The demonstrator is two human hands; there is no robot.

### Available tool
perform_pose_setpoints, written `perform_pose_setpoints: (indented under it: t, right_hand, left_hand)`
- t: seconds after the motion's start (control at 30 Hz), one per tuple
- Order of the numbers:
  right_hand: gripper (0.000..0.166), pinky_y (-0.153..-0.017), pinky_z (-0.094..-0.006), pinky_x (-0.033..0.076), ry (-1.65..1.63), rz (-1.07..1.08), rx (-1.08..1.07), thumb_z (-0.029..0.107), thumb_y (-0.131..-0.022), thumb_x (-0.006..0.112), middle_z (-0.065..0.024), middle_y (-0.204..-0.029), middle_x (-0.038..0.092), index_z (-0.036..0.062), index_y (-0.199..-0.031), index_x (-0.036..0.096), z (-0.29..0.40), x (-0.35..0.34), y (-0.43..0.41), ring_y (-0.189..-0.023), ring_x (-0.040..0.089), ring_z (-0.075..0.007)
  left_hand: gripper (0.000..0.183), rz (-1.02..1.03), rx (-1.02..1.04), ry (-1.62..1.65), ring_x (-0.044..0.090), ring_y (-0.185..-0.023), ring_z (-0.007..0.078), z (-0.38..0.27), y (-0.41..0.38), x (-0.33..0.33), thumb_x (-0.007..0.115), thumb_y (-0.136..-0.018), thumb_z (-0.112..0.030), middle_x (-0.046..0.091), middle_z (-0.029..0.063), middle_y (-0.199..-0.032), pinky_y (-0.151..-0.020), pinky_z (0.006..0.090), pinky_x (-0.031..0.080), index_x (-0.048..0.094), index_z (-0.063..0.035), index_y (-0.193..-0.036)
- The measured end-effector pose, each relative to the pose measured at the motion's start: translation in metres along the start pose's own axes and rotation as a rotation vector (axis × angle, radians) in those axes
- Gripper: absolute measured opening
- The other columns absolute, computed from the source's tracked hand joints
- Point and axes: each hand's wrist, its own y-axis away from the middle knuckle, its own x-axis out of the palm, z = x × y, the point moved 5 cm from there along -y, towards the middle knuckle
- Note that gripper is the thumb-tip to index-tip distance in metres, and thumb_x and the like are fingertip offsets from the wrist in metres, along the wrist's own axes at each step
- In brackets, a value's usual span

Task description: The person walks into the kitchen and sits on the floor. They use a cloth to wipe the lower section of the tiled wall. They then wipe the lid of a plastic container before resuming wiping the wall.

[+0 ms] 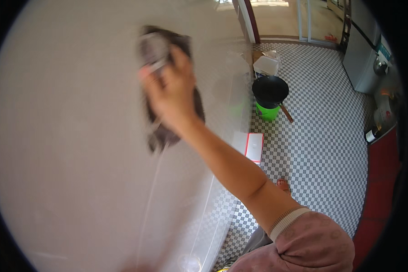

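Note:
My right hand (171, 90) reaches out across a pale, glossy tiled wall (71, 136). Its fingers are bent over a dark brown cloth (166, 136) that lies against the tiles. At the upper end of the cloth, under or beside the fingertips, is a rounded greyish patch (154, 47); motion blur hides whether it is part of the cloth or a separate thing. Loose folds of the cloth hang below the palm. My left hand is out of view.
A black wok (270, 90) with a wooden handle rests on a green bucket (268, 114). Behind it stands a white plastic tub (266, 65). A red-edged white box (255, 148) lies by the wall on the checkered floor (319, 136). Red cabinets (377, 183) line the right.

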Motion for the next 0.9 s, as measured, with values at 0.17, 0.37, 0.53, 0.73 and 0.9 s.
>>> perform_pose_setpoints:
  t: [0.17,0.37,0.53,0.73,0.9]
  right_hand:
    - [0.028,-0.092,-0.0566,0.024,0.174,0.047,-0.072,0.028,-0.081,0.059,-0.0262,-0.127,0.037,0.0006,-0.083,0.064,-0.007,-0.012,0.030,-0.117,0.031,-0.0414]
    - [0.021,-0.073,-0.0477,0.033,0.131,0.180,-0.304,0.020,-0.074,0.064,-0.0190,-0.102,0.046,0.0064,-0.089,0.065,0.048,-0.016,0.006,-0.093,0.043,-0.0353]
    - [0.037,-0.066,-0.0396,0.038,0.159,0.383,-0.314,0.017,-0.073,0.063,-0.0162,-0.094,0.046,0.0064,-0.108,0.060,0.055,-0.029,0.036,-0.083,0.047,-0.0317]
    - [0.036,-0.064,-0.0404,0.040,0.192,0.283,-0.319,0.017,-0.073,0.063,-0.0170,-0.090,0.046,0.0039,-0.107,0.061,0.065,-0.015,-0.018,-0.078,0.049,-0.0318]
    - [0.031,-0.060,-0.0422,0.041,0.226,0.427,-0.387,0.020,-0.077,0.062,-0.0180,-0.088,0.047,0.0006,-0.102,0.061,0.063,-0.027,0.045,-0.076,0.050,-0.0328]
  left_hand:
    - [0.076,0.020,-0.010,-0.014,0.031,-0.125,0.0343,-0.007,-0.001,0.004,0.062,-0.079,-0.045,0.030,0.0147,-0.138,-0.097,0.0641,0.021,0.027,-0.0082,-0.136]
    - [0.074,0.033,-0.047,-0.018,0.032,-0.124,0.0346,-0.014,-0.003,0.006,0.062,-0.079,-0.043,0.031,0.0155,-0.137,-0.096,0.0632,0.022,0.027,-0.0068,-0.134]
    - [0.073,0.053,-0.072,-0.024,0.033,-0.122,0.0348,-0.014,0.003,0.006,0.062,-0.080,-0.041,0.032,0.0161,-0.135,-0.096,0.0624,0.023,0.028,-0.0056,-0.133]
    - [0.071,0.054,-0.094,-0.014,0.034,-0.121,0.0351,-0.017,0.009,0.013,0.061,-0.080,-0.039,0.032,0.0169,-0.133,-0.095,0.0615,0.025,0.028,-0.0042,-0.132]
    - [0.069,0.051,-0.120,-0.011,0.035,-0.120,0.0353,-0.011,0.016,0.015,0.061,-0.080,-0.037,0.033,0.0176,-0.132,-0.095,0.0607,0.025,0.028,-0.0030,-0.130]
